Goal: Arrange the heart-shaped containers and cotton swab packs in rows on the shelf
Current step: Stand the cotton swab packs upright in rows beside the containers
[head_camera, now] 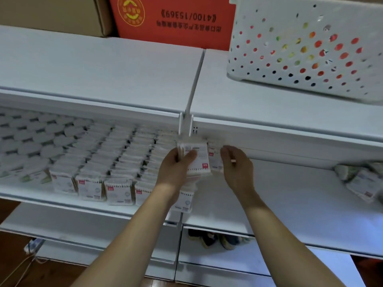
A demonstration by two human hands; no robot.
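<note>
Take the white upright post (189, 112) between the two shelf bays as the marker. Far to its left, at the back of the middle shelf (83, 206), sit rows of pale containers (37, 139); blur keeps me from making out their heart shape. Nearer the post, the cotton swab packs (116, 162) stand on edge in tidy files running front to back, their printed faces toward the shelf lip.

Just below the post, the left hand (176, 164) grips a small stack of packs (196, 158), thumb across the front label and fingers curled behind it. The stack stands upright, its long side roughly vertical, hovering over the last file at the post's foot.

Immediately right of the post, the right hand (236, 162) hangs close beside that stack, fingers loosely curled; whether its fingertips pinch the pack (214, 162) showing between the two hands I cannot tell. The left hand is plainly the nearer one to the open slot, which lies straight down and slightly toward the viewer from its fingers.

Well right of the post, loose packs (360, 181) lie tumbled flat at the shelf's far end, and a perforated white basket (300, 48) rests on the top shelf above them.
</note>
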